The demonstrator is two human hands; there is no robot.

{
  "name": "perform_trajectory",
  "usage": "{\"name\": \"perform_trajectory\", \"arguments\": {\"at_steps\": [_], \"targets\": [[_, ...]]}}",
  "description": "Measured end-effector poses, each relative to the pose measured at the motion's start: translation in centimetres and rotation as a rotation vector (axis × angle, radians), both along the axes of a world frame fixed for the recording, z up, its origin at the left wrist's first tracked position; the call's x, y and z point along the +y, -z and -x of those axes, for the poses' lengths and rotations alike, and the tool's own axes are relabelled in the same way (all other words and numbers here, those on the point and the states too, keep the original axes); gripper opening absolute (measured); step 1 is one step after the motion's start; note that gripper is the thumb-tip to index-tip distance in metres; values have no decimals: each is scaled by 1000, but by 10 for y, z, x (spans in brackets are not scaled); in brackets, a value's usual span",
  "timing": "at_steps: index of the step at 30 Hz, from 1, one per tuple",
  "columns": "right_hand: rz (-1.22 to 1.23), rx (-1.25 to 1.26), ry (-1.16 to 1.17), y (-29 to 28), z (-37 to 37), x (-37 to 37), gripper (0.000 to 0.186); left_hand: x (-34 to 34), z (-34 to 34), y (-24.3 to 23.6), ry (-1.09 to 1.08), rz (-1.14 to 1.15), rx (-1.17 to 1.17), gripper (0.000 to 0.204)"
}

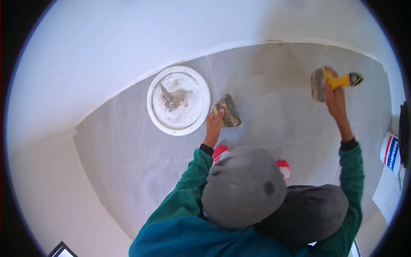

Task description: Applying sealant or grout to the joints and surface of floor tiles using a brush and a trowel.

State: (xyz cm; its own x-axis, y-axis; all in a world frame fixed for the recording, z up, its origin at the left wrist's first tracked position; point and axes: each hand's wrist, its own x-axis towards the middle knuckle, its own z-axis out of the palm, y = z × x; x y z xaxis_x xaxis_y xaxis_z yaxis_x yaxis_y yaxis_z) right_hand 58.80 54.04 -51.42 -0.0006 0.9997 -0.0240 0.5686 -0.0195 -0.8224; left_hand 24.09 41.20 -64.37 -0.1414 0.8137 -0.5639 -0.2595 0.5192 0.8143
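Observation:
My left hand [213, 126] grips a wide putty knife [229, 113] whose blade is dark and crusted with residue. The blade sits low over the grey tiles, just right of a white round lid [156, 100]. A small heap of dirt and scraps [173, 99] lies on the lid's smeared middle. Far off to the right, my right hand [335, 95] is closed round a yellow-handled putty knife [340, 80] with a black butt. Its broad blade [317, 85] points left above the floor and is slightly blurred.
A white wall [141, 38] meets the tiled floor [274, 103] along the far side, with another wall at left. At the right edge stands a white tub [390, 150] with a blue and red label. My bent knees [244, 188] and red-and-white shoes [221, 153] are close in.

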Motion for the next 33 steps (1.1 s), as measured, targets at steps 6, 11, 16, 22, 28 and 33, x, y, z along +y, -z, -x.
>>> {"name": "perform_trajectory", "arguments": {"at_steps": [6,11,16,22,28,33], "targets": [[102,25,-263,-60,51,45,45,2,16,-27,-94,-54,120,24],[36,69,-711,34,91,50,48,-16,28,-5,-99,-198,451,22],[57,79,-964,127,199,52,45,-34,28,-45,-31,-24,462,24],[-261,72,-42,147,189,112,39,-4,21,-49,-98,-127,729,27],[214,529,44,106,180,99,52,15,24,-34,48,-107,929,25],[-190,255,-299,130,240,107,54,27,14,-51,51,-26,857,25]]}}
